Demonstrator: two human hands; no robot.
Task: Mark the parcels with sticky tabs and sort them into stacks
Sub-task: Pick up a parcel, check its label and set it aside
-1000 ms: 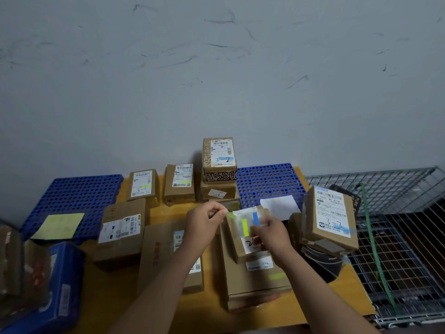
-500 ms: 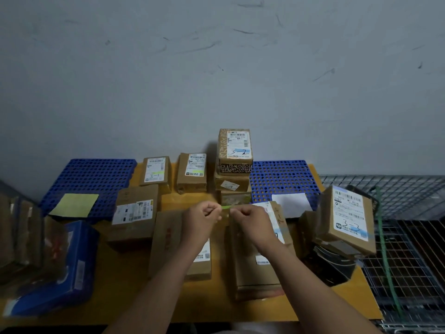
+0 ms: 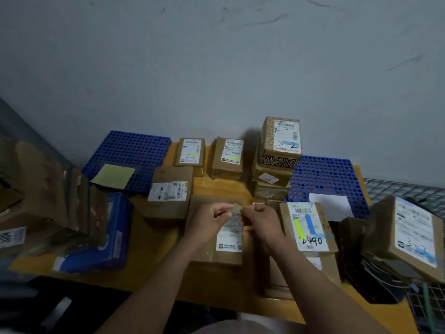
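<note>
So both hands are up close together over the middle of the yellow table (image 3: 216, 186), almost knuckle to knuckle. The left hand (image 3: 212, 220) and the right hand (image 3: 262, 222) each have their fingers curled in and are pinching opposite ends of one little sticky tab (image 3: 238, 209). It looks dull greenish, but the light is too dim to be sure. The tab is held in the air just above a flat brown parcel (image 3: 228, 244) with a white label, not stuck on it.

Just right of the hands is the parcel marked 2490 (image 3: 305, 227), which has a yellow and a blue tab on its label and sits on a bigger box. Further back by the wall are the 3-1 parcel (image 3: 190, 151), another parcel with a yellow tab (image 3: 228, 155), and a stack topped by a 3-2 box (image 3: 280, 141). A tilted parcel (image 3: 409, 230) leans at far right. Blue perforated mats (image 3: 325, 177) lie at the back on both sides.
</note>
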